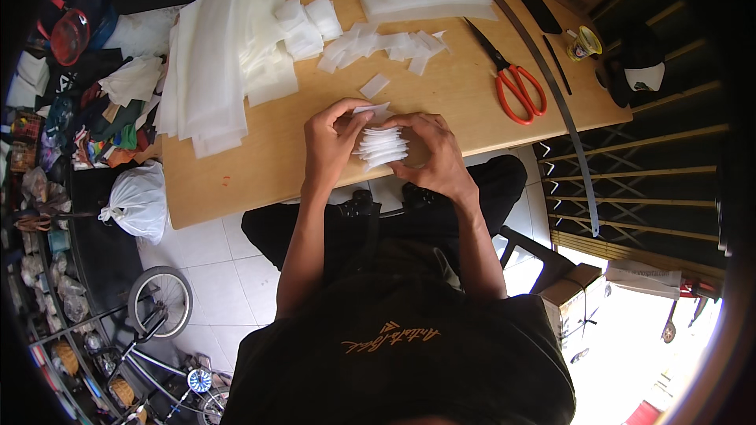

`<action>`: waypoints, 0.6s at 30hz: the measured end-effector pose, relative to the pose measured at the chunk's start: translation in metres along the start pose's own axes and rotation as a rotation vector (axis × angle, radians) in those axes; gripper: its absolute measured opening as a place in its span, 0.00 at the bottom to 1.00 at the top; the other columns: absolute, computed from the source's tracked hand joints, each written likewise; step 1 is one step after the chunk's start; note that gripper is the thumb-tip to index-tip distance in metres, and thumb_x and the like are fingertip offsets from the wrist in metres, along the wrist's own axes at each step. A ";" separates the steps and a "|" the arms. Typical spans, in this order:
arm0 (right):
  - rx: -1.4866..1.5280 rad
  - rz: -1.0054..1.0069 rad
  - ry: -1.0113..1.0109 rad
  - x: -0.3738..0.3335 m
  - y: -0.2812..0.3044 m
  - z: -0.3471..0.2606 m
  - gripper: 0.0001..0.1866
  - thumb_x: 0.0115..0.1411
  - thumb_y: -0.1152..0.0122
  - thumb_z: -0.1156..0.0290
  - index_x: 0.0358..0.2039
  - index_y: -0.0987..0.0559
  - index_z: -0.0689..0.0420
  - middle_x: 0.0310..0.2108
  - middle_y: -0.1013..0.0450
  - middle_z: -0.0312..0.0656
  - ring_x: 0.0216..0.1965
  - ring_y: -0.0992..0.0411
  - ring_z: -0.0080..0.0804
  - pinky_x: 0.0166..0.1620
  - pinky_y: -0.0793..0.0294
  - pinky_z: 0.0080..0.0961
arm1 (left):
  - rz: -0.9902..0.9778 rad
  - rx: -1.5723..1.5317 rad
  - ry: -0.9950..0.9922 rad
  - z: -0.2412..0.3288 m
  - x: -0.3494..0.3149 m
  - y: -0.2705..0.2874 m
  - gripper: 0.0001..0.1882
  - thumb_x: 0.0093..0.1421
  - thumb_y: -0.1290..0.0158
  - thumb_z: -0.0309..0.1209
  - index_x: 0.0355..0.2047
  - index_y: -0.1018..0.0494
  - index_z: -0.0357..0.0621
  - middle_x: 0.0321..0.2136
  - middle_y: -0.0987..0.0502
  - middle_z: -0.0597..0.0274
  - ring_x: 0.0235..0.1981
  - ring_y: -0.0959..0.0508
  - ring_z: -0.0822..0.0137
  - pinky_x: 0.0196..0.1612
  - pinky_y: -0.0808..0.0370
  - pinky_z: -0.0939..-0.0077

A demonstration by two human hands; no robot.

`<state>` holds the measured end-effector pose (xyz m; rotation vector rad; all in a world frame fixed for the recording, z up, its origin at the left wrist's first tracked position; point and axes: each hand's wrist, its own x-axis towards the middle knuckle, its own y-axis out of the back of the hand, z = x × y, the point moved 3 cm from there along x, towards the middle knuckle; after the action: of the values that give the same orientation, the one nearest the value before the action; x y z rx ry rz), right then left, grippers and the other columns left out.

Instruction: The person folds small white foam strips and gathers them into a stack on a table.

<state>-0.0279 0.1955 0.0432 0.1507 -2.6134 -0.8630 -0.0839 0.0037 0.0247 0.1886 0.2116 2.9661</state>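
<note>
A white stack (383, 148), held at the near edge of the table (260, 181).
Right hand (435, 151) grips the stack; left hand (331, 140) pinches a strip (378, 112) between thumb and fingers.

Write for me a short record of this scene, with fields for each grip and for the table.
Left grip: holds a white piece
Right grip: curved around a stack of white pieces
Table: tan
Table, left: long whitish sheets
Table, right: scissors with red-orange handles; long grey strip
</note>
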 end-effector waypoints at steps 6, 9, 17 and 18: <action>0.064 0.016 0.024 0.000 -0.003 0.005 0.33 0.43 0.25 0.74 0.54 0.18 0.50 0.58 0.23 0.43 0.60 0.26 0.45 0.64 0.31 0.41 | -0.117 0.030 -0.107 -0.001 -0.003 0.003 0.07 0.67 0.38 0.22 0.45 0.17 0.34 0.34 0.14 0.59 0.34 0.17 0.75 0.39 0.21 0.76; 0.071 0.022 0.038 0.001 -0.002 0.003 0.33 0.43 0.25 0.75 0.54 0.18 0.50 0.60 0.25 0.43 0.62 0.28 0.46 0.66 0.31 0.42 | -0.200 0.091 -0.083 0.004 -0.005 0.007 0.08 0.69 0.40 0.24 0.46 0.18 0.34 0.35 0.14 0.55 0.36 0.16 0.71 0.41 0.20 0.73; 0.123 -0.048 -0.104 0.003 0.003 -0.004 0.36 0.46 0.24 0.75 0.59 0.22 0.52 0.59 0.23 0.43 0.63 0.29 0.51 0.67 0.32 0.44 | -0.225 0.113 -0.119 0.017 -0.017 0.007 0.18 0.73 0.42 0.39 0.55 0.26 0.37 0.41 0.15 0.47 0.43 0.13 0.55 0.47 0.19 0.63; 0.148 -0.037 -0.106 0.005 0.003 -0.006 0.36 0.47 0.24 0.74 0.60 0.23 0.52 0.59 0.23 0.43 0.63 0.29 0.51 0.67 0.32 0.44 | -0.232 0.132 -0.108 0.020 -0.020 0.008 0.21 0.72 0.40 0.40 0.57 0.27 0.38 0.47 0.17 0.46 0.47 0.15 0.53 0.50 0.20 0.60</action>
<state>-0.0301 0.1933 0.0507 0.1982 -2.7824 -0.7073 -0.0624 -0.0047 0.0429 0.3165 0.3871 2.7047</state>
